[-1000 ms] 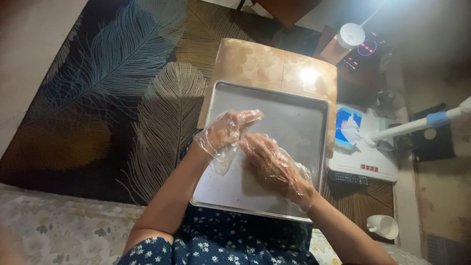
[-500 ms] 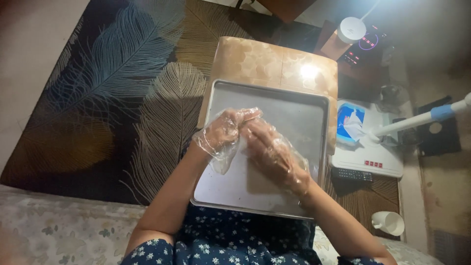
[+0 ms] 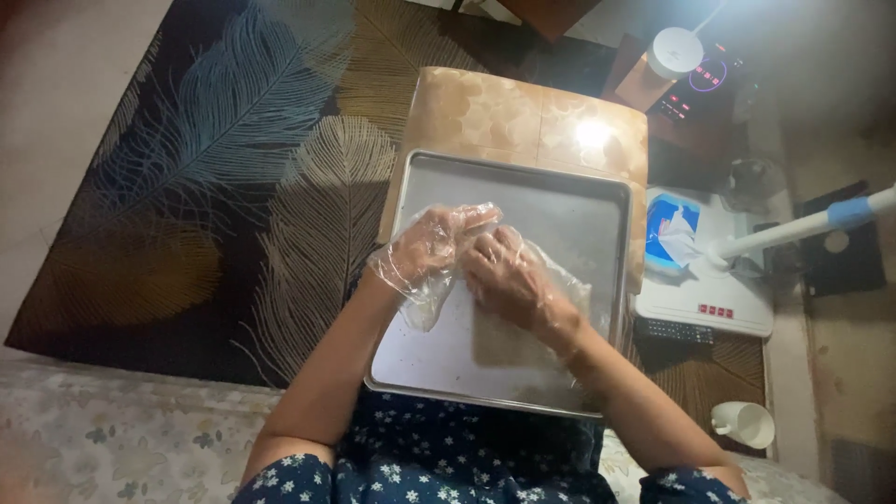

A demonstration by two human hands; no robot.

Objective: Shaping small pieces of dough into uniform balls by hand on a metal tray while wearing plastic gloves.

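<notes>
Both my hands wear loose clear plastic gloves and meet above a rectangular metal baking tray. My left hand has its fingers loosely spread and pointing right, with the glove's cuff hanging slack below the wrist. My right hand curls its fingertips against the left hand's fingers, touching the plastic; whether it pinches the glove is unclear. A pale flat sheet lies on the tray beneath my right wrist.
The tray rests on a small tan table over a dark feather-patterned rug. To the right are a white device with a blue screen, a remote, a white cup and a white-lidded jar.
My two hands have drawn closer together over the tray, and the right fingertips now press against the left fingers. The tray has not moved.
</notes>
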